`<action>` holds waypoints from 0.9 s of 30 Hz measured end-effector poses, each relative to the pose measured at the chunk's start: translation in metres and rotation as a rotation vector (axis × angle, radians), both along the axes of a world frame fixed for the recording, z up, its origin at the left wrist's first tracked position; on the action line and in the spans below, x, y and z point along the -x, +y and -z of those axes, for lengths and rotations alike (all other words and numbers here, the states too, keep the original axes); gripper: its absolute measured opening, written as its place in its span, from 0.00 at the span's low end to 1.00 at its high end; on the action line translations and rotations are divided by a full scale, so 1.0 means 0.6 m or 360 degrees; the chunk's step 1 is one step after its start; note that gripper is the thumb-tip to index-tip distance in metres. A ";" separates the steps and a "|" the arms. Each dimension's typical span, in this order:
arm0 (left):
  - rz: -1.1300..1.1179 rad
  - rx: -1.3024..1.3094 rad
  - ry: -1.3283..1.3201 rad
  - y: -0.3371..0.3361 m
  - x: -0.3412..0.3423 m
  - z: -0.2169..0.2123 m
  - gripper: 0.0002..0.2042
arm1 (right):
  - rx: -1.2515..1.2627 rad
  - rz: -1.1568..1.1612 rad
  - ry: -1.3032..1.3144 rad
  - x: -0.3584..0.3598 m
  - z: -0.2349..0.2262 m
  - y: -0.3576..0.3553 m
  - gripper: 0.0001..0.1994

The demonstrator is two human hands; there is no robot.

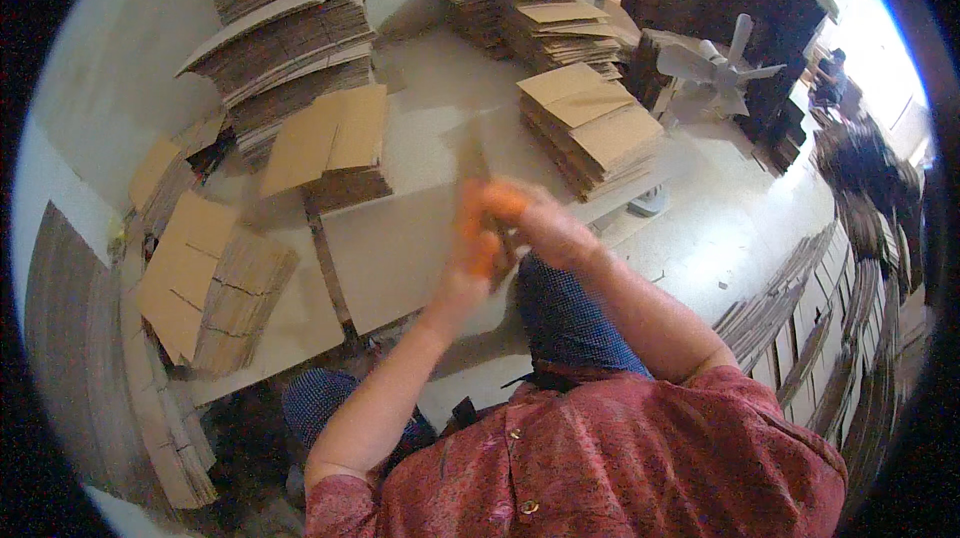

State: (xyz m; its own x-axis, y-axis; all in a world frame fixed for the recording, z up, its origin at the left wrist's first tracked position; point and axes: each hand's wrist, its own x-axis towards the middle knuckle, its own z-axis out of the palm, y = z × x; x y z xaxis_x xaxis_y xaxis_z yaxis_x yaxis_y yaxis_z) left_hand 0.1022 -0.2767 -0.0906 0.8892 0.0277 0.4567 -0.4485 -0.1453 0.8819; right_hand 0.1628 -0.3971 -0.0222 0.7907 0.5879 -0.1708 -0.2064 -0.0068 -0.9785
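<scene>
My left hand (472, 263) and my right hand (530, 218) are close together above the table, in the middle of the view. Both have orange coverings on the fingers and are smeared by motion. Fingers of both look closed around a narrow, blurred brown piece of cardboard (475, 153), which sticks out beyond them and shows again between the palms. Its exact shape cannot be made out. To the left of my hands lies a stack of flat cardboard pieces (330, 143), and to the right another stack (590, 123).
The pale table (400, 248) carries more cardboard stacks at the back (540, 13) and far left (190, 268). Tall cardboard piles (300, 48) stand by the wall. A pedestal fan (718, 68) stands back right. Bundled cardboard (800, 288) lines the right side; a person (830, 78) is far off.
</scene>
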 end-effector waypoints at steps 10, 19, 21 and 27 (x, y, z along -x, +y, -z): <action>0.0006 0.0283 0.0404 0.005 0.031 -0.017 0.28 | 0.0375 0.0737 -0.1266 0.011 -0.093 -0.097 0.20; -0.0897 -0.0887 -0.0210 0.152 -0.028 0.010 0.30 | 0.2149 0.0693 -0.1756 -0.226 0.079 -0.164 0.23; -0.1169 -0.1096 -0.0243 0.208 -0.047 0.005 0.31 | 0.2286 0.0574 -0.1816 -0.248 0.133 -0.186 0.22; -0.1376 -0.1662 0.0090 0.365 -0.102 -0.021 0.28 | 0.2400 0.0350 -0.1506 -0.252 0.077 -0.157 0.24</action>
